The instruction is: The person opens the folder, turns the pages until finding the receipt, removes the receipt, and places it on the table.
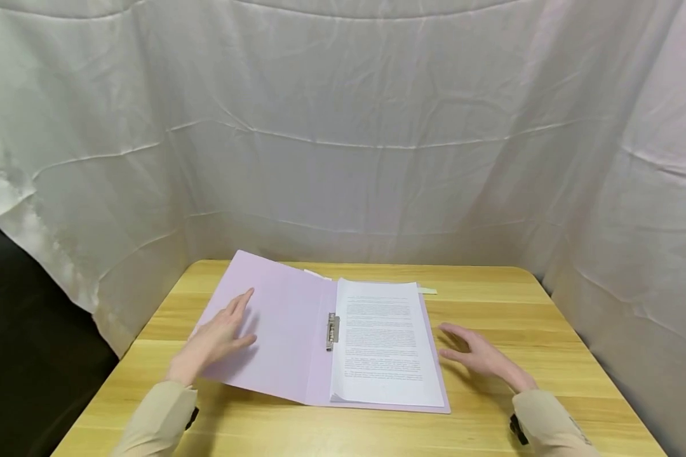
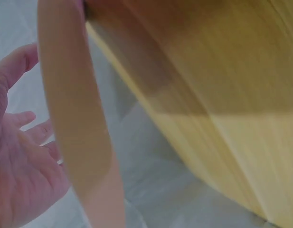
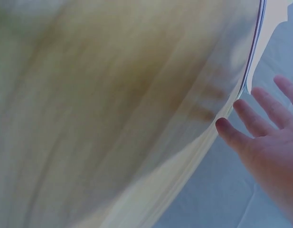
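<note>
A lilac folder (image 1: 280,330) lies spread out on the wooden table, its left cover tilted a little off the tabletop. On its right side rests a stack of printed paper (image 1: 377,343), beside a metal clip (image 1: 332,331) at the spine. My left hand (image 1: 220,336) is over the left cover with fingers extended; whether it touches the cover I cannot tell. In the left wrist view the cover (image 2: 77,114) appears edge-on beside that hand. Just right of the folder, my right hand (image 1: 483,353) holds nothing, its fingers loosely extended toward the folder's edge.
A pale yellow tab (image 1: 427,291) sticks out at the folder's upper right, and a white slip (image 1: 317,274) shows behind its top edge. The wooden table (image 1: 491,292) is bordered by grey-white curtains (image 1: 343,178). Something black (image 1: 23,355) is at the left.
</note>
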The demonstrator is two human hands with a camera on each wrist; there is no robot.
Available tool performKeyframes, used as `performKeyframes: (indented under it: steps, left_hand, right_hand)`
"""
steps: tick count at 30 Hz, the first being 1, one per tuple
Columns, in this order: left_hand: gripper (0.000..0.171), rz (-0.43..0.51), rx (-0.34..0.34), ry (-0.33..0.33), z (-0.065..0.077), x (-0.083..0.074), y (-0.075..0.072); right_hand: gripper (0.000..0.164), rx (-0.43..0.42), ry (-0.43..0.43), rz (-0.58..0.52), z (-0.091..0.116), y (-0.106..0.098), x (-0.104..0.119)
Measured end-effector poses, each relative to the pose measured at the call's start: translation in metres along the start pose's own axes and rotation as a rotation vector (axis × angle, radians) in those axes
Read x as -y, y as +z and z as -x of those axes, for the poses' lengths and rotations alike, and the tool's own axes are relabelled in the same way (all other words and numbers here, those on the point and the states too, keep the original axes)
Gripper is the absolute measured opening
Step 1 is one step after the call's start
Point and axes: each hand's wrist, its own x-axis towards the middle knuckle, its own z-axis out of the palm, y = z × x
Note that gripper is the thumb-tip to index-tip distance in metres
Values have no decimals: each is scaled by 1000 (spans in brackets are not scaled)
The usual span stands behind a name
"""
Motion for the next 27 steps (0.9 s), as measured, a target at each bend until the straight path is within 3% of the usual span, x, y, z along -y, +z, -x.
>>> performKeyframes:
  steps: [7, 19, 27]
  left_hand:
    - [96, 103, 131, -39, -16, 5, 17]
    - [99, 189, 226, -62, -39, 6, 42]
    - [99, 263, 265, -37, -55, -7, 57]
  right_hand:
    - [65, -1, 14, -15, -4, 3, 1]
    - [62, -6, 27, -18, -7, 3, 4]
    - [59, -5, 30, -11, -14, 5, 3]
